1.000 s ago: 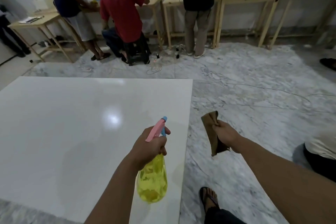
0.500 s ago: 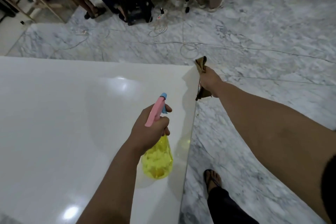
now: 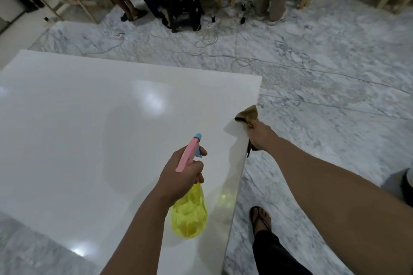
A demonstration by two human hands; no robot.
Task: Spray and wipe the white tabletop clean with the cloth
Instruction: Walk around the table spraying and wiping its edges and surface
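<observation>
The glossy white tabletop (image 3: pixel 89 129) fills the left and middle of the view. My left hand (image 3: pixel 181 176) grips a spray bottle (image 3: pixel 188 216) with a yellow see-through body, a pink trigger and a blue nozzle, held above the table's right part with the nozzle aimed away from me. My right hand (image 3: pixel 260 136) is closed around a crumpled brown cloth (image 3: pixel 248 115) at the table's right edge. The cloth's top sticks up above my fist, and a dark end hangs below it.
Grey marble floor (image 3: pixel 324 96) lies to the right and beyond the table, crossed by cables and a power strip (image 3: pixel 212 20). Three people stand or sit at wooden benches at the back. My sandalled foot (image 3: pixel 260 219) is beside the table's right edge.
The view has shifted, with the table's far right corner sitting lower in frame than half a second ago. My right hand has brought the cloth from beside the table to its right edge. The bottle stays in my left hand.
</observation>
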